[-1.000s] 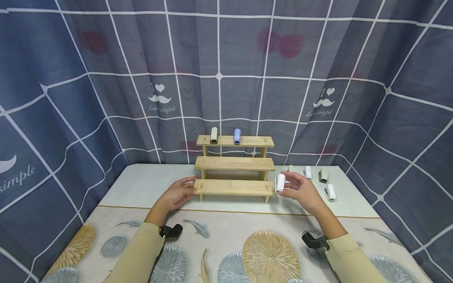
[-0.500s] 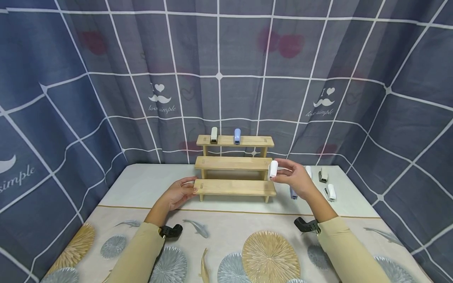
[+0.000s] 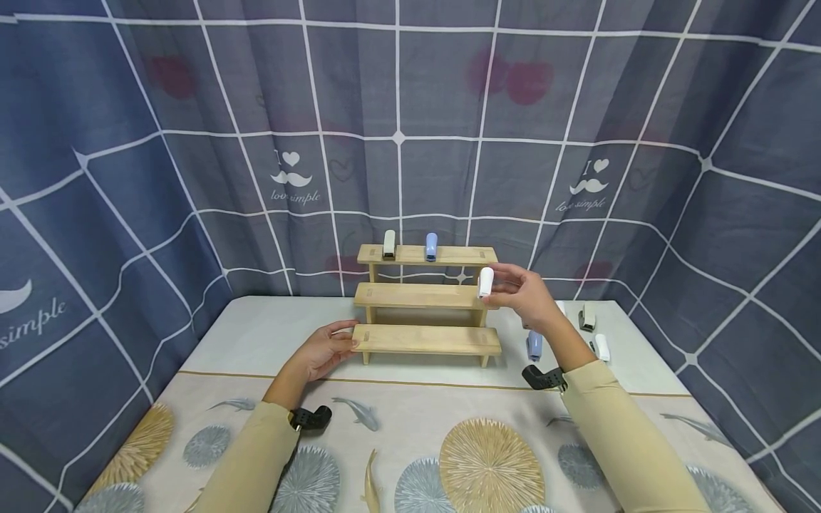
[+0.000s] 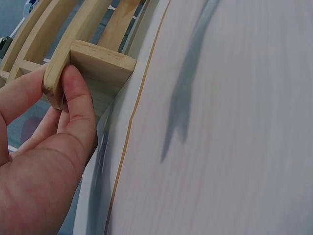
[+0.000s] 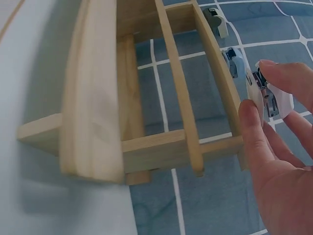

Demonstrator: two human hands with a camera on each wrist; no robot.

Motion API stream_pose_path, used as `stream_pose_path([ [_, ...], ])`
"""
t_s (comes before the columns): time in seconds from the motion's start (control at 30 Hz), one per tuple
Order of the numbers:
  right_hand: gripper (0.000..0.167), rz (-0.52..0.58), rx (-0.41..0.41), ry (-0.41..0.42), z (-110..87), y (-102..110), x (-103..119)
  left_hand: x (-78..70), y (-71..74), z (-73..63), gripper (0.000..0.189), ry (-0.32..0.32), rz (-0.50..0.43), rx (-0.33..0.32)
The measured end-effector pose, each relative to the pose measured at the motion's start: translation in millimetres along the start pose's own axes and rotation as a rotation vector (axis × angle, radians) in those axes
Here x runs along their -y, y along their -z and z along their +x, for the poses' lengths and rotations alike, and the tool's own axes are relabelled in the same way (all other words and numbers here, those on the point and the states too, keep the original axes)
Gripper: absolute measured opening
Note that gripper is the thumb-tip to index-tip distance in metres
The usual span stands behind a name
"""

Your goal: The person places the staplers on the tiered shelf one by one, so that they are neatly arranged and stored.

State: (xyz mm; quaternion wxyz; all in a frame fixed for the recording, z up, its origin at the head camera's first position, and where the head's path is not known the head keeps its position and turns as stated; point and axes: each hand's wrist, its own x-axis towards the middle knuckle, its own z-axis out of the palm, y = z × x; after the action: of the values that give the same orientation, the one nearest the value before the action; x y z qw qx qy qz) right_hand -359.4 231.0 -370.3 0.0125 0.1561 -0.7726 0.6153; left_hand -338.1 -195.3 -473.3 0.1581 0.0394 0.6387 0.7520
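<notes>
A dark blue checked curtain [image 3: 442,85] hangs at twelve o'clock, behind a table [image 3: 282,320] with a three-tier wooden stand [image 3: 420,296] on it. Taking the stand as the clock's centre, a person's left hand [image 3: 323,351] at eight pinches the end of the lowest shelf [image 3: 423,340] between thumb and fingers. The right hand [image 3: 527,293] at three pinches a white stapler [image 3: 486,282] between thumb and fingertips, in the air at two o'clock. On the top shelf [image 3: 462,255] stand a cream stapler [image 3: 388,244] at eleven and a blue stapler [image 3: 431,246] at twelve.
</notes>
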Motion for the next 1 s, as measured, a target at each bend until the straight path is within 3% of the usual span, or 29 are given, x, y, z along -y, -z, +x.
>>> stream_pose_path([
  [0.33, 0.071, -0.023, -0.003, 0.032, 31.8, 1.8, 9.3, 2.1, -0.3, 2.5, 0.066, 0.003, 0.014, 0.002],
  [0.7, 0.068, -0.129, 0.019, 0.026, 58.6, 2.1, 17.8, 0.7, -0.6, 1.4, 0.067, 0.009, 0.010, 0.012],
  [1.0, 0.064, -0.135, 0.027, -0.003, 80.0, 0.8, 25.6, -1.1, -0.3, 1.2, 0.065, 0.012, 0.016, 0.002],
])
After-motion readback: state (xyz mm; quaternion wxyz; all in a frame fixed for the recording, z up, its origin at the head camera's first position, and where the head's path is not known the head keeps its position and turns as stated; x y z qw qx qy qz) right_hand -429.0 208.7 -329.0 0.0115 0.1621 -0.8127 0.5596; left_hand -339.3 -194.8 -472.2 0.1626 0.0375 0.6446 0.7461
